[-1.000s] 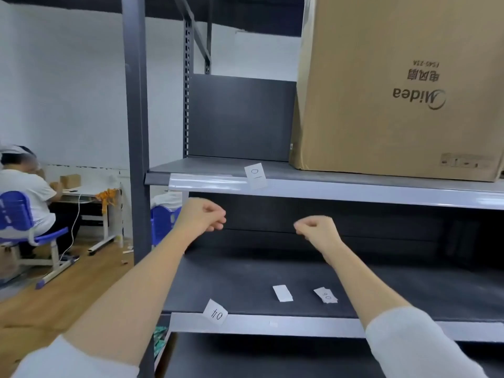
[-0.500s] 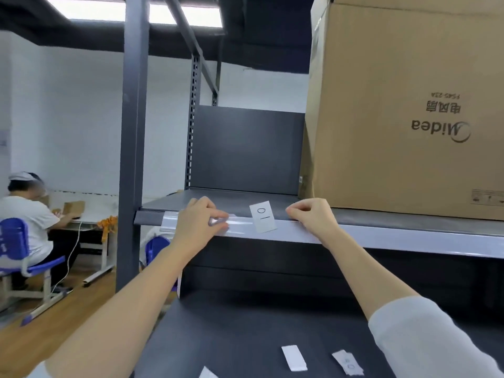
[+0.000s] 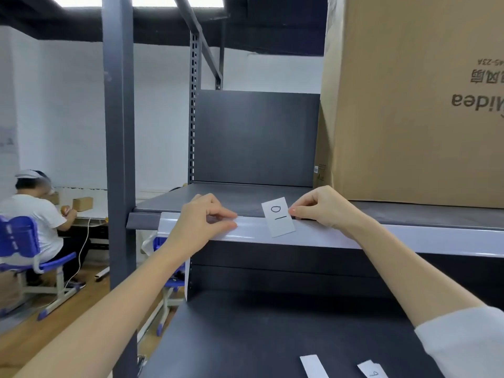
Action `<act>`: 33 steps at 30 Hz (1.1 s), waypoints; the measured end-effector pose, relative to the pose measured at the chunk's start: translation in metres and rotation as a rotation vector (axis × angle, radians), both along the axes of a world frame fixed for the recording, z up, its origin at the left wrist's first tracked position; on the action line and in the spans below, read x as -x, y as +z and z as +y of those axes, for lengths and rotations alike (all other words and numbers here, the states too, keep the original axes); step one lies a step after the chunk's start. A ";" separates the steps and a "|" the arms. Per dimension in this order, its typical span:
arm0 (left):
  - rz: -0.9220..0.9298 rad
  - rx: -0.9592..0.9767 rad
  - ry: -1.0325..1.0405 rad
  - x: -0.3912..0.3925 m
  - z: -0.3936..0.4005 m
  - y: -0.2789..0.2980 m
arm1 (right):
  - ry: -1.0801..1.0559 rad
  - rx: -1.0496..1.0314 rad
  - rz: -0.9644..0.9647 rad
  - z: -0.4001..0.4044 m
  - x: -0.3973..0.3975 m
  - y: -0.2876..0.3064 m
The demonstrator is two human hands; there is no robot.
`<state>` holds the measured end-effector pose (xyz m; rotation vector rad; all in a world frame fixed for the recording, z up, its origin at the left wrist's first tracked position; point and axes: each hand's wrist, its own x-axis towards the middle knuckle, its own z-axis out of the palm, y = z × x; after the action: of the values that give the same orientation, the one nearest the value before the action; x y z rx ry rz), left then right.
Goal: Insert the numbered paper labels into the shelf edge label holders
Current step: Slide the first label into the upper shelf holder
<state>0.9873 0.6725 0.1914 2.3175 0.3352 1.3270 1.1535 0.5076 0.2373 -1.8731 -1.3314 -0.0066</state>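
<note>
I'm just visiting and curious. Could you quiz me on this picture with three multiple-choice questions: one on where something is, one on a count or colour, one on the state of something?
1. Where is the big cardboard box?
A. on the upper shelf, to the right
B. on the floor
C. on the lower shelf

2. How many loose paper slips lie on the lower shelf?
A. none
B. two
C. five

3. How does the paper label marked 01 sit?
A. flat and level inside the label holder
B. tilted, sticking up above the label holder
C. crumpled in a fist

Answers: 1 A, it stands on the upper shelf at right. 2 B, two slips show at the bottom edge. 3 B, it leans askew between the left hand and right hand.
</note>
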 end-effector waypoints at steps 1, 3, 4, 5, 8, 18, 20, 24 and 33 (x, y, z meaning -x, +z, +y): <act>-0.012 -0.005 -0.005 0.000 0.001 -0.001 | -0.007 0.004 -0.011 0.002 0.001 0.000; -0.029 -0.012 -0.014 0.000 0.001 -0.001 | -0.027 0.005 -0.023 0.004 0.002 0.001; -0.034 -0.014 -0.017 0.001 0.000 -0.001 | -0.036 0.005 -0.026 0.005 0.003 0.001; -0.035 -0.014 -0.018 0.001 0.000 -0.001 | -0.040 0.009 -0.025 0.006 0.003 0.002; -0.014 -0.006 -0.021 0.001 -0.001 0.001 | -0.039 0.036 -0.025 0.011 0.006 0.004; 0.138 0.039 -0.018 0.000 0.002 0.014 | 0.064 0.181 -0.278 0.035 0.028 0.024; 0.134 0.042 -0.022 0.001 0.002 0.014 | 0.088 0.200 -0.297 0.039 0.029 0.025; 0.119 0.046 -0.020 0.000 0.003 0.012 | 0.120 0.232 -0.321 0.043 0.030 0.027; 0.125 0.050 -0.017 0.000 0.001 0.013 | 0.158 0.247 -0.307 0.052 0.025 0.023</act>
<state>0.9872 0.6735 0.2041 2.3615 0.3835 1.1551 1.1287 0.5601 0.2604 -2.0245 -1.7558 -0.0518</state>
